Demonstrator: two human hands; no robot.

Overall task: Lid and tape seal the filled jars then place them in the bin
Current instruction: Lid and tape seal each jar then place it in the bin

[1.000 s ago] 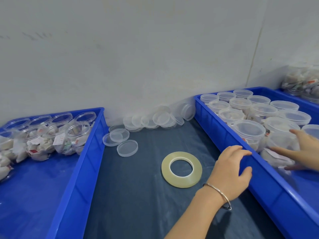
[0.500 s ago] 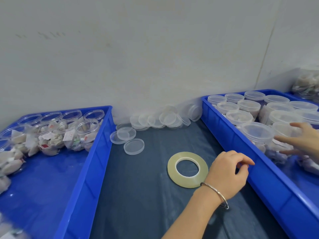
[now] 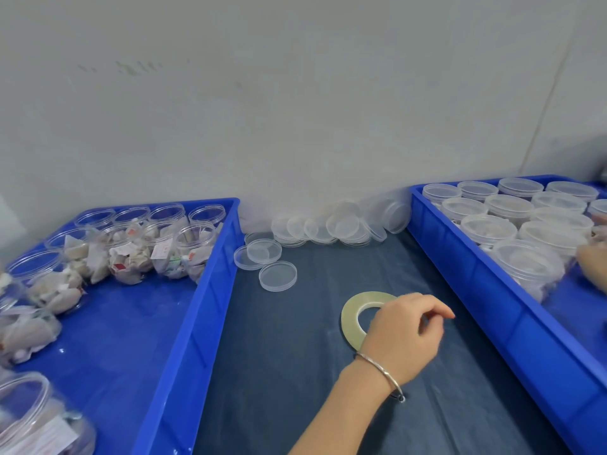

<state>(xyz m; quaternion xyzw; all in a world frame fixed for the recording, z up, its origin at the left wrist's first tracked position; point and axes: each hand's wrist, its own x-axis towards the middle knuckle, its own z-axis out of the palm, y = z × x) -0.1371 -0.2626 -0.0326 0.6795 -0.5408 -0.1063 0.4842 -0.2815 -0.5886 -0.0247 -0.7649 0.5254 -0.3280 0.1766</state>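
The left hand (image 3: pixel 402 336) has left the bin rim (image 3: pixel 486 277), perhaps touching the tape roll (image 3: pixel 353 315).

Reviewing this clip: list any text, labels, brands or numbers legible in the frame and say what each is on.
No text can be read.
White labels with red marks on the packets inside the open jars in the left bin: too small and blurred.
White label on the near jar at the bottom left: blurred.
Tape roll, loose lids and lidded jars in the right bin: no print visible.
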